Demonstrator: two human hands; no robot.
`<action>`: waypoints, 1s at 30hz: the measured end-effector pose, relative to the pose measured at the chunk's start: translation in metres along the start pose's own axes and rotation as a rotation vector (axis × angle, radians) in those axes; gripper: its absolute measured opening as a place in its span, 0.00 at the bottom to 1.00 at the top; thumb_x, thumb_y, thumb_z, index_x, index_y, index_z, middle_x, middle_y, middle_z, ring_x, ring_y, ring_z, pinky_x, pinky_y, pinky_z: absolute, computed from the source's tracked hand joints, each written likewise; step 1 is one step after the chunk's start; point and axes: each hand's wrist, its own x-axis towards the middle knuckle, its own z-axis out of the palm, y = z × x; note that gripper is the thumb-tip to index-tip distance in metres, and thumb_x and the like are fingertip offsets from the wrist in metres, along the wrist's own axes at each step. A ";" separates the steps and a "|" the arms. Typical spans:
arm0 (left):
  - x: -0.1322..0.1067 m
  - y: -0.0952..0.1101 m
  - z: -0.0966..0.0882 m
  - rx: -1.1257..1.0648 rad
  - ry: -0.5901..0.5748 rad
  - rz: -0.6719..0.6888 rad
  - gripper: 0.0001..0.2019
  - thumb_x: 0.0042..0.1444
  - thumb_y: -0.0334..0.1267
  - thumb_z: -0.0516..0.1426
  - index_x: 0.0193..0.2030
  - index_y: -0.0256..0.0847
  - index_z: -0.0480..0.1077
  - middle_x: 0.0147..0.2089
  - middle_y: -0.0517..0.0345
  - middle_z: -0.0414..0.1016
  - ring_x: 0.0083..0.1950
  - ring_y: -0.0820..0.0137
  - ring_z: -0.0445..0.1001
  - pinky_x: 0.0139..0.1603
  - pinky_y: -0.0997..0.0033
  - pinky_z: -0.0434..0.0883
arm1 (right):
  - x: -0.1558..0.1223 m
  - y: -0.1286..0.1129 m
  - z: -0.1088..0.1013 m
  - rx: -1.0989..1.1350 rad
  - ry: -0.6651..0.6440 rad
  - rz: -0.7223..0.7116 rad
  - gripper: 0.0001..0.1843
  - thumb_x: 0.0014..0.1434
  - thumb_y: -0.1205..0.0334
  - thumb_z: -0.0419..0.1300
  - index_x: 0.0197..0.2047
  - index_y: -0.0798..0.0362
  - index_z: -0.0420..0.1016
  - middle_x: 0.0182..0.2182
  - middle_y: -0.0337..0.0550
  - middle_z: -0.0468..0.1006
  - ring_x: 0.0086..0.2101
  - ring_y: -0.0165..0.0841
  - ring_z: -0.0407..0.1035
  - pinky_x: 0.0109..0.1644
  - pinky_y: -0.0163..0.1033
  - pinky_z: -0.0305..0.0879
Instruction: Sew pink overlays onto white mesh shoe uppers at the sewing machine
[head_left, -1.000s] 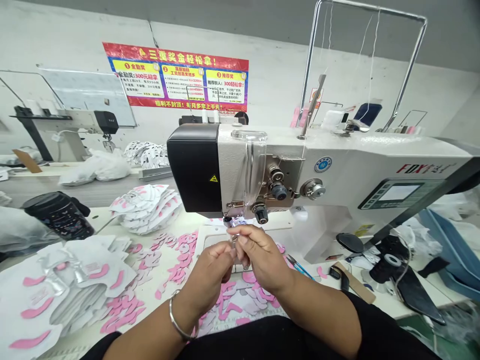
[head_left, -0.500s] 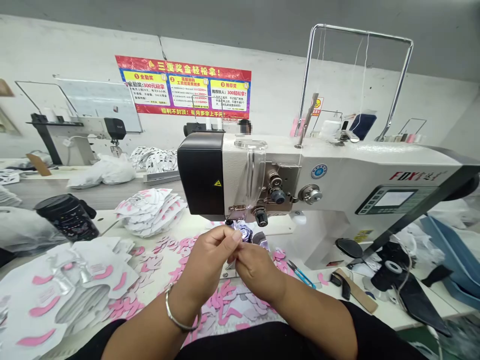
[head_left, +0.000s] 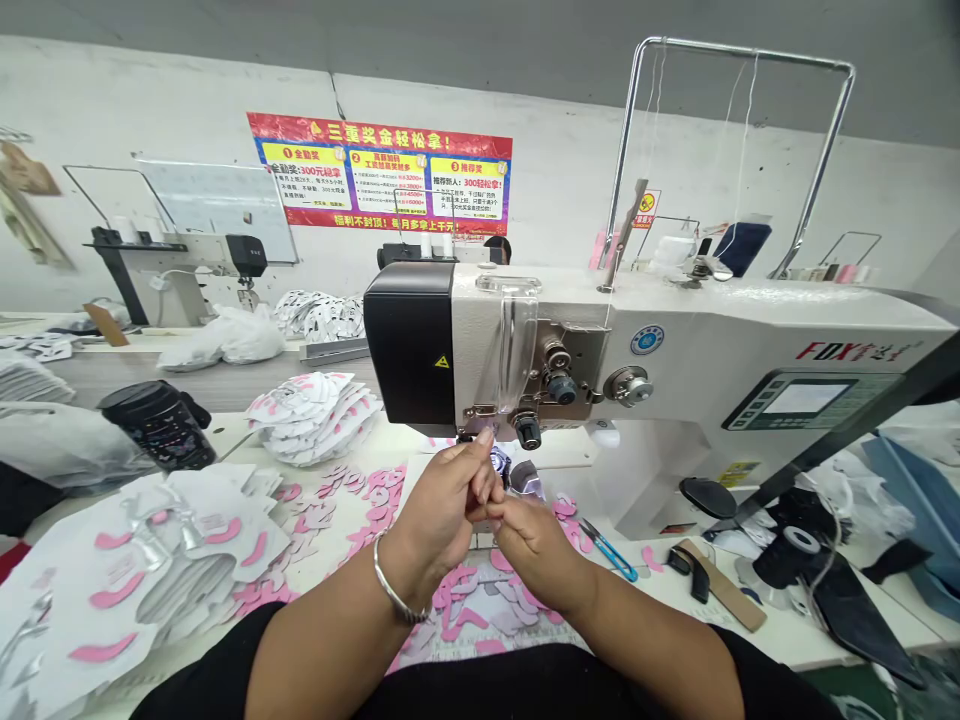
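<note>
Just beyond the left hand [head_left: 444,505] stands the sewing machine [head_left: 679,365]

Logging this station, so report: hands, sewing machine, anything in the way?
Left hand and right hand meet before white-and-black sewing machine; anything held is hidden. Flat, curved pink pieces scattered around. Blue-handled metal snips right, apart from hands.
</note>
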 end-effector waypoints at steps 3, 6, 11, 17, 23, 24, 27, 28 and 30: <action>0.001 -0.004 0.007 0.033 -0.016 -0.043 0.29 0.56 0.54 0.59 0.14 0.40 0.53 0.16 0.64 0.51 0.24 0.73 0.62 0.25 0.73 0.60 | -0.006 0.002 -0.003 -0.041 0.021 0.042 0.14 0.64 0.69 0.49 0.41 0.50 0.76 0.35 0.40 0.77 0.36 0.32 0.71 0.42 0.38 0.66; -0.003 -0.010 0.004 0.142 -0.088 -0.030 0.29 0.59 0.55 0.55 0.14 0.40 0.54 0.17 0.62 0.55 0.26 0.73 0.63 0.28 0.72 0.63 | -0.015 0.006 -0.005 -0.075 0.004 0.058 0.15 0.64 0.69 0.48 0.41 0.50 0.76 0.33 0.40 0.75 0.34 0.33 0.70 0.41 0.38 0.66; -0.013 -0.020 -0.031 0.445 -0.052 0.180 0.15 0.61 0.50 0.55 0.32 0.40 0.70 0.35 0.58 0.72 0.38 0.70 0.70 0.42 0.68 0.68 | -0.037 0.015 -0.010 -0.062 0.002 0.232 0.15 0.69 0.58 0.48 0.51 0.47 0.74 0.34 0.40 0.76 0.34 0.33 0.70 0.40 0.40 0.67; 0.007 -0.021 -0.056 0.735 0.359 0.311 0.21 0.52 0.52 0.61 0.48 0.42 0.67 0.44 0.53 0.72 0.41 0.65 0.72 0.42 0.63 0.70 | -0.041 0.016 -0.010 0.006 0.099 0.400 0.18 0.68 0.50 0.49 0.52 0.49 0.72 0.34 0.40 0.73 0.36 0.34 0.69 0.42 0.40 0.66; 0.030 -0.023 -0.046 1.129 0.380 0.401 0.16 0.50 0.44 0.60 0.45 0.41 0.68 0.43 0.53 0.69 0.45 0.60 0.71 0.48 0.55 0.69 | -0.038 0.017 -0.005 0.022 0.034 0.377 0.15 0.68 0.52 0.51 0.48 0.49 0.74 0.35 0.41 0.75 0.37 0.34 0.70 0.41 0.39 0.66; 0.031 -0.023 -0.046 1.148 0.379 0.400 0.15 0.50 0.43 0.59 0.45 0.41 0.67 0.43 0.53 0.69 0.45 0.60 0.71 0.49 0.55 0.69 | -0.039 0.019 -0.005 0.027 0.035 0.381 0.15 0.68 0.52 0.51 0.47 0.49 0.74 0.35 0.41 0.75 0.37 0.34 0.70 0.40 0.38 0.66; 0.029 -0.021 -0.047 1.143 0.366 0.374 0.16 0.52 0.43 0.58 0.47 0.41 0.67 0.44 0.52 0.68 0.48 0.58 0.70 0.51 0.54 0.68 | -0.040 0.022 -0.005 0.029 0.044 0.385 0.15 0.68 0.53 0.51 0.47 0.49 0.75 0.35 0.40 0.75 0.36 0.34 0.69 0.40 0.38 0.65; 0.027 -0.020 -0.048 1.135 0.360 0.378 0.17 0.52 0.43 0.58 0.48 0.41 0.66 0.45 0.52 0.68 0.49 0.58 0.70 0.51 0.54 0.68 | -0.040 0.024 -0.005 0.026 0.046 0.385 0.14 0.68 0.53 0.51 0.46 0.49 0.75 0.35 0.40 0.75 0.36 0.33 0.69 0.40 0.38 0.65; 0.024 -0.019 -0.049 1.130 0.347 0.402 0.18 0.52 0.43 0.58 0.50 0.42 0.66 0.46 0.52 0.68 0.49 0.57 0.70 0.51 0.54 0.69 | -0.040 0.026 -0.004 0.022 0.045 0.377 0.14 0.68 0.54 0.51 0.46 0.49 0.75 0.35 0.40 0.75 0.37 0.34 0.70 0.41 0.38 0.65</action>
